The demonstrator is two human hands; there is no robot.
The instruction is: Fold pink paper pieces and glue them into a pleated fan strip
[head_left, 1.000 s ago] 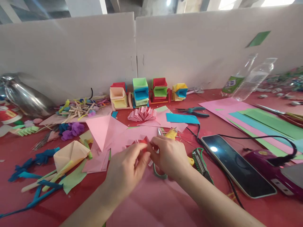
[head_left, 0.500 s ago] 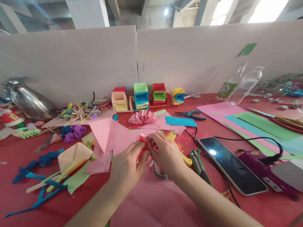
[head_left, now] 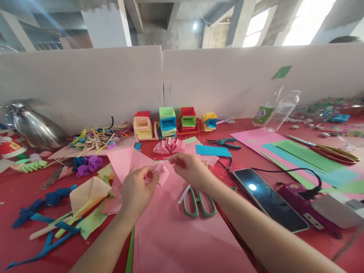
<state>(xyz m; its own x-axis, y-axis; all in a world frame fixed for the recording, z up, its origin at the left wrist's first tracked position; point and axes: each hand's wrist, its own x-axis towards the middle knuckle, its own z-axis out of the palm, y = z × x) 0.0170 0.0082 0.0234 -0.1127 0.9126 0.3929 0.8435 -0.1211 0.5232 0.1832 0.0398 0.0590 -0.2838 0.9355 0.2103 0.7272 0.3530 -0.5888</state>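
My left hand (head_left: 140, 187) pinches a small folded pink paper piece (head_left: 162, 173) between thumb and fingers. Just right of it my right hand (head_left: 191, 170) hovers, fingers loosely bent and apart, with nothing visible in them. Beneath the hands lies a large pink paper sheet (head_left: 179, 239). Green-handled scissors (head_left: 196, 206) rest on that sheet below my right hand, their blades hidden by it. Past the hands sits a pleated pink paper fan (head_left: 170, 145). A folded pink paper cone (head_left: 122, 161) stands behind my left hand.
Coloured paper boxes (head_left: 167, 123) line the white partition (head_left: 113, 83). Pliers (head_left: 224, 143), a phone (head_left: 270, 199) and a purple cabled device (head_left: 307, 208) lie on the right, with bottles (head_left: 283, 112) behind. At left are a steel jug (head_left: 40, 127) and paper flowers (head_left: 92, 165).
My hands were together on a small red and pink paper piece. They have separated; the left keeps a pink folded piece, while the right has let go. The scissors' handles are now uncovered.
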